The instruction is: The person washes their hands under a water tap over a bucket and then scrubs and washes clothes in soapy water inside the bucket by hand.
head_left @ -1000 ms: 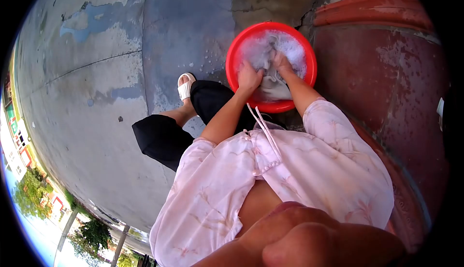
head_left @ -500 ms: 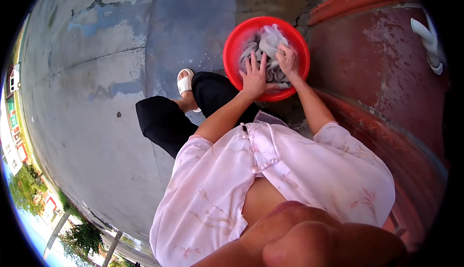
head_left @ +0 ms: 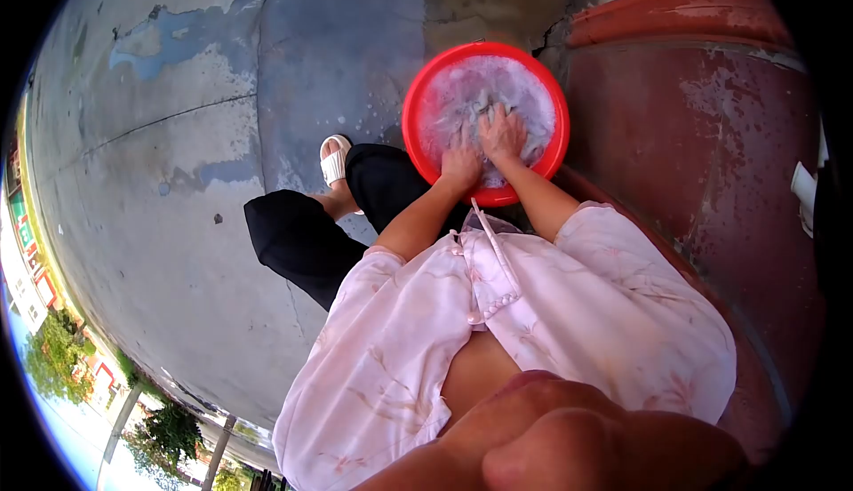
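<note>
A red basin point(head_left: 560, 135) holds sudsy water with a wet grey cloth point(head_left: 533, 143) partly under the foam. My left hand point(head_left: 462, 164) reaches into the near left part of the basin, its fingers mostly hidden by suds and cloth. Beside it, slightly farther in, my right hand point(head_left: 503, 133) presses down on the cloth with bent fingers closed into it. Both wrists pass over the basin's near rim. White foam point(head_left: 444, 91) covers much of the water and hides the cloth's outline.
Below the basin lies a concrete floor point(head_left: 169, 224), wet and darker near it. A dark red wall or step point(head_left: 640, 135) stands close on the right. A foot in a white slipper point(head_left: 333, 164) and a black-trousered knee point(head_left: 298, 233) are to the left.
My right hand has lowered the bunched pale cloth into the basin. Both hands are now deeper and closer together. Foam and water cover more of the cloth, and the view has shifted slightly.
</note>
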{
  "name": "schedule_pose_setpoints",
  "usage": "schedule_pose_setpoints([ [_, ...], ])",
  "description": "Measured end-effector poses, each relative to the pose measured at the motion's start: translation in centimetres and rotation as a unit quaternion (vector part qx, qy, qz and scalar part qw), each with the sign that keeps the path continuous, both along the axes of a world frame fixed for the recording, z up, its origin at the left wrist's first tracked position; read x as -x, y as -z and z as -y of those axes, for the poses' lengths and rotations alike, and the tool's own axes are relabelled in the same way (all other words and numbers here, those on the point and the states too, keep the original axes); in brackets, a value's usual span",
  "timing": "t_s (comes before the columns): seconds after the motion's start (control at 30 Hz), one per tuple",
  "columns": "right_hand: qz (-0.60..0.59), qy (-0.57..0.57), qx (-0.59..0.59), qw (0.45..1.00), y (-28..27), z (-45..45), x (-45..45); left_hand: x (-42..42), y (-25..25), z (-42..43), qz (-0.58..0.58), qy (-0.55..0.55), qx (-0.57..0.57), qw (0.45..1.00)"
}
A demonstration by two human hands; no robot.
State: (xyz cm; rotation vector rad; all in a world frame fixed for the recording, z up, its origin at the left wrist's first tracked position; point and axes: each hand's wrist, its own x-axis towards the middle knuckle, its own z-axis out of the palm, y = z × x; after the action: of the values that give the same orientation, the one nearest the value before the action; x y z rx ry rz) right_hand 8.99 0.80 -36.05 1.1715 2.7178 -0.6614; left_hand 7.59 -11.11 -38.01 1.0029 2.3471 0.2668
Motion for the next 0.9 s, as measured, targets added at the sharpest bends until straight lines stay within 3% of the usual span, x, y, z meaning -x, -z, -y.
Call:
schedule_pose_setpoints([
  [0.2, 0.156, 0.008, 0.125, 0.980, 9.1, -2.5, -1.0, 2.8, 0.8, -1.1, -0.018, 0.108, 0.062, 0.992],
  [0.3, 0.194, -0.012, 0.147, 0.970, 10.2, -4.5, -0.8, 5.7, -0.4, -2.0, 0.061, 0.140, 0.104, 0.983],
  [0.37, 0.199, -0.022, 0.155, 0.967, 10.0, -5.9, -0.4, 7.1, -0.2, -2.3, 0.199, -0.023, -0.097, 0.975],
  [0.47, 0.195, -0.036, 0.164, 0.966, 9.3, -7.4, -0.1, 9.7, -3.8, -1.3, 0.102, -0.025, -0.170, 0.980],
  [0.57, 0.135, -0.028, 0.177, 0.975, 8.1, -8.2, -0.7, 7.3, -6.2, -0.3, 0.006, -0.065, -0.185, 0.981],
  [0.63, -0.015, -0.026, 0.196, 0.980, 6.3, -7.8, -0.6, 6.3, -7.0, -0.1, -0.046, -0.088, -0.173, 0.980],
  [0.7, -0.176, -0.072, 0.226, 0.956, -1.1, -5.9, -1.4, 4.9, -6.0, 0.1, 0.075, -0.070, -0.104, 0.989],
  [0.77, -0.131, -0.094, 0.200, 0.967, -6.2, -3.8, -3.0, 3.2, -7.2, 0.0, 0.081, -0.046, -0.060, 0.994],
  [0.8, -0.126, -0.092, 0.201, 0.967, -6.1, -3.4, -3.9, 1.9, -6.5, 0.2, 0.045, -0.023, -0.035, 0.998],
  [0.87, -0.178, -0.131, -0.013, 0.975, -4.7, -2.8, -4.3, 0.1, -4.3, 0.8, -0.036, 0.006, -0.036, 0.999],
  [0.9, -0.176, -0.131, -0.011, 0.976, -4.4, -2.1, -3.8, -0.4, -2.8, 1.1, -0.034, 0.005, -0.034, 0.999],
])
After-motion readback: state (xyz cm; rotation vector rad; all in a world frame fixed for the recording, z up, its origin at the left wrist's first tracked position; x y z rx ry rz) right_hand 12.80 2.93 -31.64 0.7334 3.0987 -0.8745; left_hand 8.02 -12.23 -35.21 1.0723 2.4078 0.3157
